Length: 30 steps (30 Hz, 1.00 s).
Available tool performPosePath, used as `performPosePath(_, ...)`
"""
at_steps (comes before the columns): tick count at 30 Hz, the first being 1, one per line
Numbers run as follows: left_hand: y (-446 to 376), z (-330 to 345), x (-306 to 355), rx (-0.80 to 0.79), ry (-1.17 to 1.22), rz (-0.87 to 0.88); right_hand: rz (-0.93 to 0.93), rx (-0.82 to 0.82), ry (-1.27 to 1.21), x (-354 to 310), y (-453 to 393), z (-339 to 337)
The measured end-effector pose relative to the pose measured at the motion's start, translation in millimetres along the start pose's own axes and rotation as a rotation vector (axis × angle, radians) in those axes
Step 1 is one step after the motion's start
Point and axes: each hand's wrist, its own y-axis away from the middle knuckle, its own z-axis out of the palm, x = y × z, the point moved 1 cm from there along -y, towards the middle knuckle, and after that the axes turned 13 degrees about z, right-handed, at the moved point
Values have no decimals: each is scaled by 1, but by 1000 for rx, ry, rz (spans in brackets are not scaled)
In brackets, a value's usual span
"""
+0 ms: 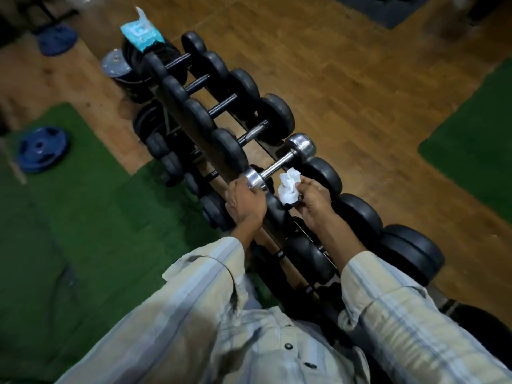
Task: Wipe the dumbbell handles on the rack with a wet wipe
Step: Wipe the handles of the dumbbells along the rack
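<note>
A long dark rack (206, 142) runs from the far left toward me, lined with black dumbbells (219, 106). Among them lies one chrome dumbbell (279, 164) with a bare shiny handle. My left hand (245, 202) grips its near chrome head. My right hand (313, 199) pinches a crumpled white wet wipe (289, 185), held just beside the chrome handle, near side; contact with the handle cannot be made out. A black dumbbell sits partly hidden under both hands.
A light blue pack of wipes (141, 33) lies on stacked plates at the rack's far end. A blue weight plate (41, 149) rests on green turf (83, 212) at left. Wooden floor (360, 79) stretches right, with another green mat (476, 139).
</note>
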Motion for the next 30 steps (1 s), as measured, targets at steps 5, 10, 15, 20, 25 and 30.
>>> performPosePath(5,14,12,3,53,-30,-62,2,9,128,9,-18,-5)
performPosePath(10,-2,25,4,96,-30,-98,-70,17,248,-2,-28,7)
performPosePath(15,-11,45,11,140,-1,-212,-137,-146,427,-17,-40,27)
performPosePath(20,-7,58,3,177,8,-222,-596,-95,1063,-20,-67,47)
performPosePath(25,-10,60,5,145,-59,-197,-926,-73,1593,-25,-87,61)
performPosePath(30,-12,60,3,126,-98,-202,-987,-63,1704,-39,-99,81)
